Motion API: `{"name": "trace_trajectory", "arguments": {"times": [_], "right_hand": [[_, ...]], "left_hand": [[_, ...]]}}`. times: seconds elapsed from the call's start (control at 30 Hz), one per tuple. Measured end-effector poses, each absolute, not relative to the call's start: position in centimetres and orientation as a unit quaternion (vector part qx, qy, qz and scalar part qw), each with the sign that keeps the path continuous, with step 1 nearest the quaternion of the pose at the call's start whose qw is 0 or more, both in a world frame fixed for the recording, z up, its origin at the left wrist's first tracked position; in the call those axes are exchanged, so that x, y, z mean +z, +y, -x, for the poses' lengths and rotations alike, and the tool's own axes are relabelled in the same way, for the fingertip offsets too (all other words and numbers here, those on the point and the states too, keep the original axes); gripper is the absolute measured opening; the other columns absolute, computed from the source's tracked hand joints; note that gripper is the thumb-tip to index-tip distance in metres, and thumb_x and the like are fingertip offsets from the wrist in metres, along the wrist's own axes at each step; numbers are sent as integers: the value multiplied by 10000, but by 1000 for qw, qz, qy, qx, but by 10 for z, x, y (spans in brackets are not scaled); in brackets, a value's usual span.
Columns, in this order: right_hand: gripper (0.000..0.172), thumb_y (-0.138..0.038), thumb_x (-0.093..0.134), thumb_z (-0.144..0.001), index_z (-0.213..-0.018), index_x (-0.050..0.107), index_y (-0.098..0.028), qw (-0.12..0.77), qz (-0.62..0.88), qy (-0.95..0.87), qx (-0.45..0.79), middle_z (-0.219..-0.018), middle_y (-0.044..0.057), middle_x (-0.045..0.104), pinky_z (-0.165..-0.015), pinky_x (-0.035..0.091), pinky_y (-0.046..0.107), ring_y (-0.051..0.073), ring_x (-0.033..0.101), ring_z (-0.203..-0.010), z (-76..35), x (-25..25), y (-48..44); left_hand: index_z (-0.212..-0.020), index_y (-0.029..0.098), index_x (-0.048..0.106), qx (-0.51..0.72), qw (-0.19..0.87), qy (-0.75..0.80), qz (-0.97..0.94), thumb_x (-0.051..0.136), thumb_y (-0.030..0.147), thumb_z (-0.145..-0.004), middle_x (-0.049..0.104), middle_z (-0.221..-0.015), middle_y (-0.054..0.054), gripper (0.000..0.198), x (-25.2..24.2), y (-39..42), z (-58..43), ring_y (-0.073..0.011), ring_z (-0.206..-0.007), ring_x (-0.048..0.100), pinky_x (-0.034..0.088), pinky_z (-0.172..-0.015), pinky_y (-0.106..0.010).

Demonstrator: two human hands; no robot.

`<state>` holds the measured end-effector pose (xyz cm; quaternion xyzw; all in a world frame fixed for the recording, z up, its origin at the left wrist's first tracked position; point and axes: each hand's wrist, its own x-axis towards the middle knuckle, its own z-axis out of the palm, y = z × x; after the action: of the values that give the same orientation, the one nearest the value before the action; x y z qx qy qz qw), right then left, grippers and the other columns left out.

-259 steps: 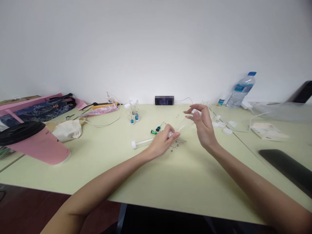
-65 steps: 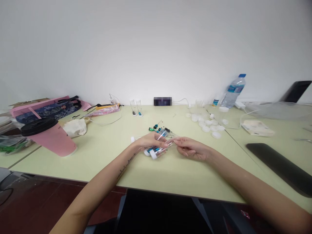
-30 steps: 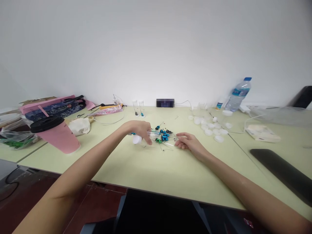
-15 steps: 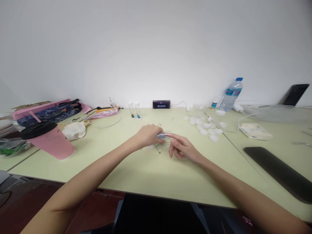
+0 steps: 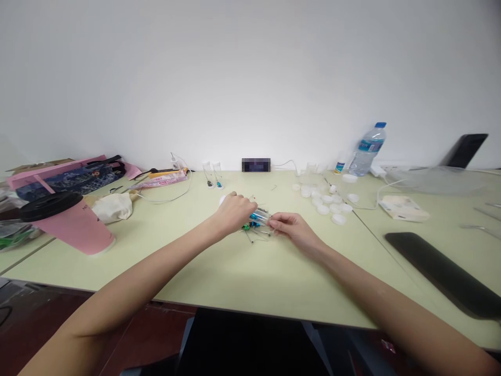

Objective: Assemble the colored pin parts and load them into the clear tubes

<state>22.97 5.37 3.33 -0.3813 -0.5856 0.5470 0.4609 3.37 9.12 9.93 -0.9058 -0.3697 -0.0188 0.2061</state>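
Note:
My left hand (image 5: 234, 212) is closed round a clear plastic tube (image 5: 261, 215) with a white cap at its far end, held low over the pale green table (image 5: 242, 266). Blue parts show inside the tube. My right hand (image 5: 290, 228) is closed in a pinch at the tube's open end; what it pinches is too small to name. Small blue and green capacitors with wire legs (image 5: 250, 227) lie on the table right under both hands.
Two upright tubes (image 5: 212, 175) stand at the back. White caps (image 5: 326, 201) lie scattered to the right, near a water bottle (image 5: 367, 149). A pink cup with black lid (image 5: 62, 222) lies at left. A black pad (image 5: 442, 273) sits at right.
Over the last second my left hand carried the tube from the left to the middle, and my right hand came up to its open end. The view shifted slightly.

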Motion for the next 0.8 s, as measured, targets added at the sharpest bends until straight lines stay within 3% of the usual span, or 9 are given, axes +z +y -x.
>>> {"name": "trace_trajectory", "arguments": {"times": [0.07,0.2,0.4,0.53,0.6,0.67,0.8], "right_hand": [[245,-409,699,-749,-770,705,-165,461,417,-599,505,-721,10,646,-696,481,254,112,566,-665,-234,30,60],[254,-409,657,-764,-769,681,-156,443,478,-623,432,-686,24,651,-629,494,261,127,590,-621,-238,20,69],[211,-349,595,-791,-723,661,-161,415,525,-642,376,-630,40,662,-568,492,266,146,606,-569,-231,8,71],[183,-287,550,-798,-681,654,-193,396,557,-672,286,-637,31,669,-591,437,280,162,591,-580,-225,6,66],[180,-249,547,-787,-645,650,-209,387,565,-690,235,-660,25,666,-621,395,289,173,570,-622,-222,7,64],[170,-237,561,-780,-641,658,-214,379,567,-704,197,-702,31,663,-647,368,296,187,558,-676,-222,10,64],[216,-343,537,-854,-772,685,-209,396,563,-712,139,-843,63,659,-729,367,314,215,558,-807,-232,23,66]], "left_hand": [[-758,141,622,0,231,-372,899,587,100,-777,677,-715,-106,56,103,92,-28,-234,-708,632,315,-648,-325],[-717,133,632,34,301,-353,885,560,-62,-681,682,-742,-112,211,108,92,-18,-239,-796,615,310,-730,-343],[-730,121,656,-14,353,-323,878,517,-59,-730,682,-785,-121,227,106,98,-16,-241,-829,588,302,-824,-373],[-771,116,654,-40,328,-346,878,506,-58,-740,681,-813,-129,230,108,100,-13,-248,-868,592,316,-858,-379],[-841,119,661,-78,262,-379,884,540,5,-771,685,-834,-133,181,110,100,-11,-259,-880,602,345,-838,-377],[-946,141,664,-147,126,-411,891,606,164,-807,696,-876,-122,151,111,97,-11,-260,-877,617,385,-797,-359],[-1064,169,640,-301,-295,-370,828,672,421,-769,708,-948,-89,388,102,84,-20,-213,-875,644,454,-758,-301]]}}
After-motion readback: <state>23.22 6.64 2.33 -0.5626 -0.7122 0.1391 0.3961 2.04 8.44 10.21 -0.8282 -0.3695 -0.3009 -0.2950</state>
